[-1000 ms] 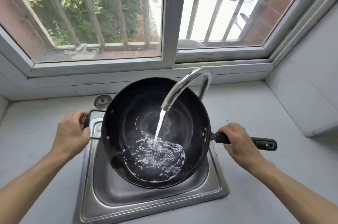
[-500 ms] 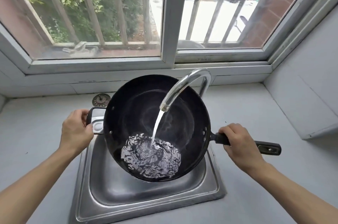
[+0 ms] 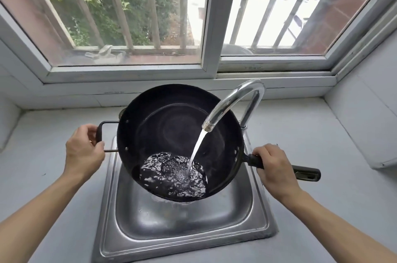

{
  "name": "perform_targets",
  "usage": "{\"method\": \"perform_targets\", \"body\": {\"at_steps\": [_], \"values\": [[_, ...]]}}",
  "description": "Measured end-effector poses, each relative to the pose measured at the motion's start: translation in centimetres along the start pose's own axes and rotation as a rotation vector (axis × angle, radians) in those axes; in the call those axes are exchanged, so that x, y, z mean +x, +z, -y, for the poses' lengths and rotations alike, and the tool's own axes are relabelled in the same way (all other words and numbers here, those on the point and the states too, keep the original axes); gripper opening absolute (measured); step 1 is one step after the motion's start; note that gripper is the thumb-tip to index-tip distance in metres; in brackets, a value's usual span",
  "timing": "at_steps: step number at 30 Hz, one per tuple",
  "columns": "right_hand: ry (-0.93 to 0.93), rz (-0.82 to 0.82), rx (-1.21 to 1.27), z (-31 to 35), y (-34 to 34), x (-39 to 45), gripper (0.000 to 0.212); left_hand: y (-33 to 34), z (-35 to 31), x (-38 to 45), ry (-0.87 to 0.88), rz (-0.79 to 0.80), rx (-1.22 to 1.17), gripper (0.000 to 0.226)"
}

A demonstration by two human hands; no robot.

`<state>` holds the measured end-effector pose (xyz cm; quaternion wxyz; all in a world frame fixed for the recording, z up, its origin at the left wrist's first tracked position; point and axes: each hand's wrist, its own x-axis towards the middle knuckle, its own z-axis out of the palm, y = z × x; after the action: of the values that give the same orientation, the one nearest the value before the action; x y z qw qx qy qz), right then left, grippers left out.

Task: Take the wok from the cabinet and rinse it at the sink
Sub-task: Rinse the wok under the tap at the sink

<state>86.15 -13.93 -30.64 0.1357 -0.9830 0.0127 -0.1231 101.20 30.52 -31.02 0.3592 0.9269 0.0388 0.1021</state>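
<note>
Black wok (image 3: 171, 133) | both hands grip handles | over sink (image 3: 264, 226) | tap (image 3: 232, 101) running

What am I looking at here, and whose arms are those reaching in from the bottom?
There is no machine: a person wears a camera on the head, looking down at their own two arms. The left hand grips the loop handle of a black wok, and the right hand grips its long handle. They hold the wok tilted over a steel sink set in a grey counter. Water runs from the curved tap and pools in the wok's low side. Behind is a barred window.
</note>
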Motion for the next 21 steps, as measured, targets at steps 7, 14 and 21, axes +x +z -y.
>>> {"method": "perform_targets", "body": {"at_steps": [7, 14, 21], "values": [[-0.007, -0.040, 0.004, 0.9, 1.1, 1.1, 0.038, -0.7, 0.6, 0.7, -0.012, -0.052, -0.012, 0.033], [-0.012, -0.096, -0.004, 1.6, 1.7, 2.1, 0.039, -1.3, 1.1, 1.3, -0.004, -0.096, -0.043, 0.035], [-0.043, -0.068, 0.020, 2.1, 2.1, 3.0, 0.045, -2.4, 1.9, 1.5, -0.016, -0.091, -0.030, 0.035]]}}
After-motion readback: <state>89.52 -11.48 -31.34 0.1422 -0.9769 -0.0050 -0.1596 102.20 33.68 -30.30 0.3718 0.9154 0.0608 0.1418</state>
